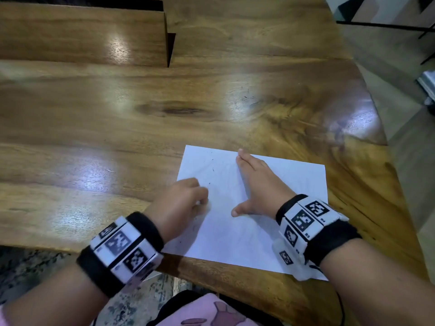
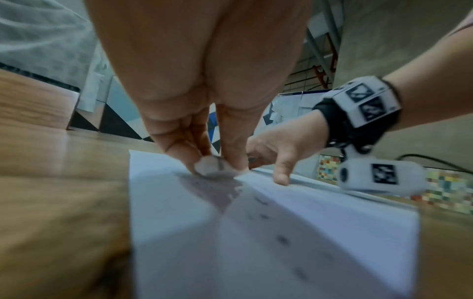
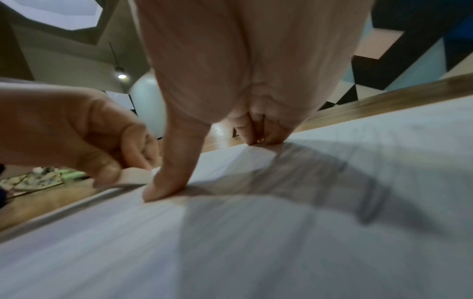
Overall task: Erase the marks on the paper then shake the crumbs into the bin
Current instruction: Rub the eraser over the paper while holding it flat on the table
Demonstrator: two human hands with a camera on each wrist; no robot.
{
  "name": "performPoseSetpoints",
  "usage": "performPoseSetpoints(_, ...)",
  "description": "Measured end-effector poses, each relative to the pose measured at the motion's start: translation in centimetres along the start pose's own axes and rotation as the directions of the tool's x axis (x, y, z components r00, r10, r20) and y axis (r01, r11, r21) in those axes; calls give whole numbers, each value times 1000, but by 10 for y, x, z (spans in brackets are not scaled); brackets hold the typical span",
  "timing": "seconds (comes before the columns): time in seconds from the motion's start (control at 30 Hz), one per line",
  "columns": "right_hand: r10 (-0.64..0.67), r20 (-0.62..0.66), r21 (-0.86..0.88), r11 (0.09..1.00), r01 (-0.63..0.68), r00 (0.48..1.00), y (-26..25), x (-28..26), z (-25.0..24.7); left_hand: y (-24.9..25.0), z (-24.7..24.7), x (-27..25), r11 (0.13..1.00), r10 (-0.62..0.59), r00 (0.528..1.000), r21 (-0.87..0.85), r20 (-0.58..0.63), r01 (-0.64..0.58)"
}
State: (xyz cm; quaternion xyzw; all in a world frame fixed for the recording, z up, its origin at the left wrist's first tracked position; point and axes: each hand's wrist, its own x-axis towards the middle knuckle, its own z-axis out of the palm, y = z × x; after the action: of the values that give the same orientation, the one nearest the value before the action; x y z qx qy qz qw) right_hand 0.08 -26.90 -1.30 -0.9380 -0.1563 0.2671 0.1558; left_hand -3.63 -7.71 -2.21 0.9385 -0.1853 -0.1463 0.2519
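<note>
Left hand fingers pinching eraser onto paper, right hand fingers flat, pressing paper

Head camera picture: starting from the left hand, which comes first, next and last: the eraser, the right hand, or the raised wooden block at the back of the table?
1. The eraser: pinched in the left hand's own fingers, on the paper's left part.
2. The right hand: flat on the paper, just to the right.
3. The raised wooden block: far back on the table, at its left.
</note>
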Motion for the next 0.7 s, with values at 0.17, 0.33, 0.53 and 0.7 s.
performPoseSetpoints(0.17, -16, 3, -24, 1000, 16, 1000, -1, 1, 0, -8, -4, -28, 999, 50, 973, -28, 225, -45)
performPoseSetpoints(0.33, -3, -50, -131, 991, -3, 999, -1, 0, -2, 3, -17, 5, 1000, 12, 984, -24, 175, -8)
performPoseSetpoints(0.53, -15, -44, -128, 992, 9, 999, 4, -1, -7, 12, -36, 91, 996, -85, 996, -3, 24, 85)
performPoseSetpoints(0.7, -27, -35, -137, 990, 22, 999, 7, -1, -5, 14, -28, 95, 998, -39, 998, 50, 46, 37)
